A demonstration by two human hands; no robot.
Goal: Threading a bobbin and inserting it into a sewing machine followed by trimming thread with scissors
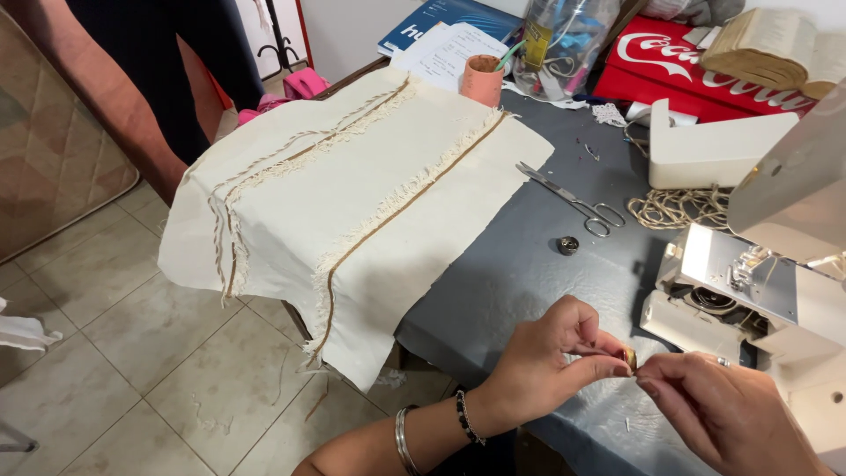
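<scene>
My left hand pinches a small brass-coloured bobbin between thumb and fingertips, low over the front of the grey table. My right hand meets it from the right, fingertips pinched just beside the bobbin, apparently on thread too fine to see. A white sewing machine stands right behind the hands, its bobbin compartment open. A second metal bobbin lies on the table farther back.
Cream cloth with fringed trim and brown stripes drapes over the table's left end. Scissors, a tangle of cord, a pink cup, a plastic bag, papers and a red box crowd the back. Tiled floor lies left.
</scene>
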